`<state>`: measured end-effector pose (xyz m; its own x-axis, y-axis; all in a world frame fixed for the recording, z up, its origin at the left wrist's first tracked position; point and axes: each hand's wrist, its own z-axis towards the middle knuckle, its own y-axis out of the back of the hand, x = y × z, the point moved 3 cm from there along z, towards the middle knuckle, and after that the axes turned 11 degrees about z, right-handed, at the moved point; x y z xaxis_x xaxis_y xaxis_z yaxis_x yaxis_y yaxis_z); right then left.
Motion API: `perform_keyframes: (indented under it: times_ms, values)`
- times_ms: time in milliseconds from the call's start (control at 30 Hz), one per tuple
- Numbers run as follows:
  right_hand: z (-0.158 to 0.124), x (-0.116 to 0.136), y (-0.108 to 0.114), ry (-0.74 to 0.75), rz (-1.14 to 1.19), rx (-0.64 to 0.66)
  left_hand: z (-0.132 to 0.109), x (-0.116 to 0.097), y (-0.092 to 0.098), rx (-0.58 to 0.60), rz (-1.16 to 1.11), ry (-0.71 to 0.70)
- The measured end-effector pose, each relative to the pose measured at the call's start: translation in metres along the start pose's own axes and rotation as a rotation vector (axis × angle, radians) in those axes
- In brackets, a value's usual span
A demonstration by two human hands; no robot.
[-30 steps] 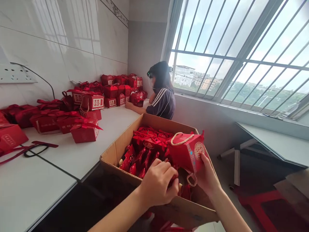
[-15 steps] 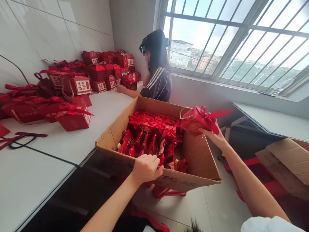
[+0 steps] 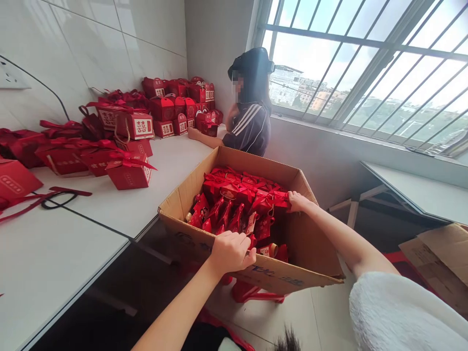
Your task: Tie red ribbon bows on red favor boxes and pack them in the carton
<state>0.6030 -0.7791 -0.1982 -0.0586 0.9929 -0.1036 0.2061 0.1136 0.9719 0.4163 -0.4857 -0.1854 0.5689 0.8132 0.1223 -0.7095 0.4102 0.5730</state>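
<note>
My left hand (image 3: 232, 249) is closed over the near rim of an open cardboard carton (image 3: 230, 263). Several red gift boxes with ribbons lie in rows inside it. At the carton's right side, my right hand (image 3: 299, 201) reaches in, its fingers closed on the end of a red gift box (image 3: 275, 199). That box sits level with the back rows, and part of it is hard to tell from its neighbours. Nearer the front, slimmer red packages (image 3: 223, 214) stand at a slant, some with gold-coloured round parts.
On the white table (image 3: 109, 234) at left stand many stacked red gift boxes (image 3: 163, 108), with a black cable beside them. A person (image 3: 252, 122) sits beyond the carton, one arm on the table. A red stool (image 3: 256, 291) is under the carton; flattened cardboard (image 3: 438, 258) lies right.
My right hand has brought the red gift box from above the carton's right rim down into it, leftward. My left hand stays on the rim. The view has shifted slightly left.
</note>
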Motion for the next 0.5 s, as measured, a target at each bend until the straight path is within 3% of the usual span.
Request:
perform_keyframes:
  times_ms: [200, 367, 500]
  values:
    - [0.002, 0.015, -0.019, -0.076, -0.114, 0.042, 0.002, -0.002, 0.0, -0.052, 0.003, 0.013]
    - [0.012, 0.052, -0.032, -0.196, -0.113, 0.021, 0.0, -0.005, -0.003, -0.072, -0.004, 0.027]
    - [0.021, 0.083, -0.045, -0.121, -0.063, -0.064, -0.002, -0.006, -0.007, -0.064, 0.008, 0.041]
